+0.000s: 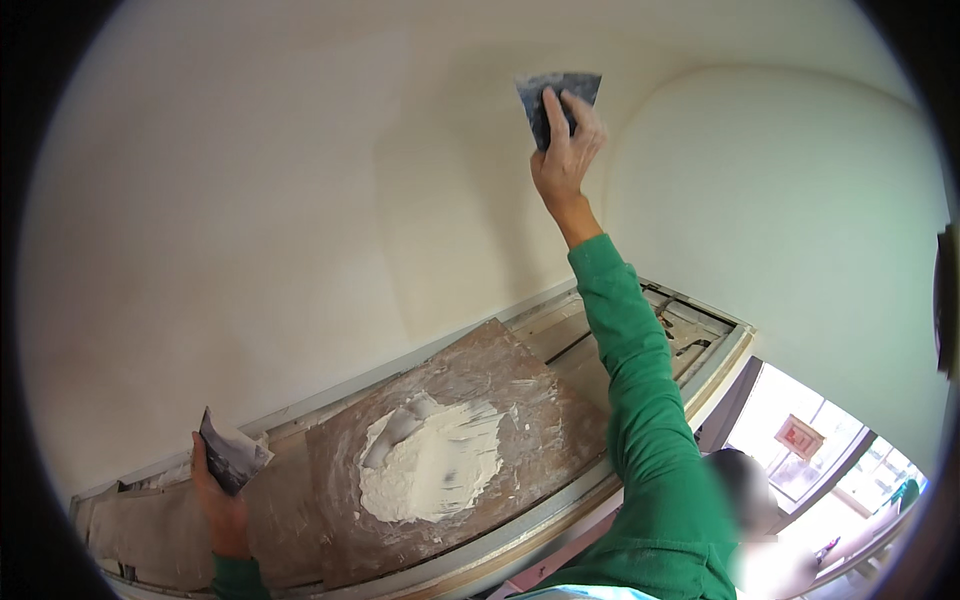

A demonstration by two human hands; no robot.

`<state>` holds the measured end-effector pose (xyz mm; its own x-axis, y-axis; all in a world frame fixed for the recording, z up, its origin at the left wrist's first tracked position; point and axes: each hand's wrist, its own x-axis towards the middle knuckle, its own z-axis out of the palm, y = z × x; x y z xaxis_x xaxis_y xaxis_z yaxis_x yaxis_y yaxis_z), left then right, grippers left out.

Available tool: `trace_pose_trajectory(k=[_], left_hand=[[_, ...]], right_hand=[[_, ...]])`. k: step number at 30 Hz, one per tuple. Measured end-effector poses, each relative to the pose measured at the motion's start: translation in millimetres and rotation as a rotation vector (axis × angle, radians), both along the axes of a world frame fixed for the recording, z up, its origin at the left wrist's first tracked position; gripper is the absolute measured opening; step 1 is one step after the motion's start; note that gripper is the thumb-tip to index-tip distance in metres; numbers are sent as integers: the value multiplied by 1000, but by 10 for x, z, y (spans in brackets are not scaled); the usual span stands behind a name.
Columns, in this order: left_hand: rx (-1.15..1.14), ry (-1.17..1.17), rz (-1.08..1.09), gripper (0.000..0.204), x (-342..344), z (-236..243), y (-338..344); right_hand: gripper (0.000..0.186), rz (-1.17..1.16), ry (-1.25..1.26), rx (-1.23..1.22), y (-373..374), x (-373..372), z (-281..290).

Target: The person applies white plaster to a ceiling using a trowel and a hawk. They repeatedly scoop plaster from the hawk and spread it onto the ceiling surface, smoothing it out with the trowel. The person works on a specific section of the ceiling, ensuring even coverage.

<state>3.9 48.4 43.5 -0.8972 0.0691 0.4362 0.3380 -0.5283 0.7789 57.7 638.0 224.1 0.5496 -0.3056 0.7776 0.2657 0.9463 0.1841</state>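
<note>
High up on the pale wall [250,200], my right hand [568,160] grips a dark putty knife [533,105] with the fingers spread along its broad blade. The blade lies at the wall surface, close to the corner. Down at the lower left, my left hand [222,515] is closed on a second putty knife [228,458], whose blade carries some whitish paste. Between the two arms, a smeared brown board [545,425] bears a heap of white putty [430,475] with knife strokes across it.
The board rests on a long framed ledge [735,345] with a raised rim along the wall. A pale curved surface [780,200] rises at the right. Beyond the ledge, at the lower right, are a blurred person [742,490] and bright windows [785,405].
</note>
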Motion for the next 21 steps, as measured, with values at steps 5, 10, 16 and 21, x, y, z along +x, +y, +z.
trace_pose_trajectory(k=[5, 10, 16, 21], left_hand=[[-42, 23, -2, 49, -107, -174, -49], [-24, 32, -1, 49, -244, -295, -211], [-4, 61, 60, 48, -184, -278, -145], [-11, 34, 33, 47, -209, -264, -182]], right_hand=[[74, -69, 169, 19, -290, 166, 486], [73, -84, 198, -7, -310, -34, 723], [72, -113, 57, -61, -203, -417, 583], [72, -103, -53, -90, -94, -701, 366]])
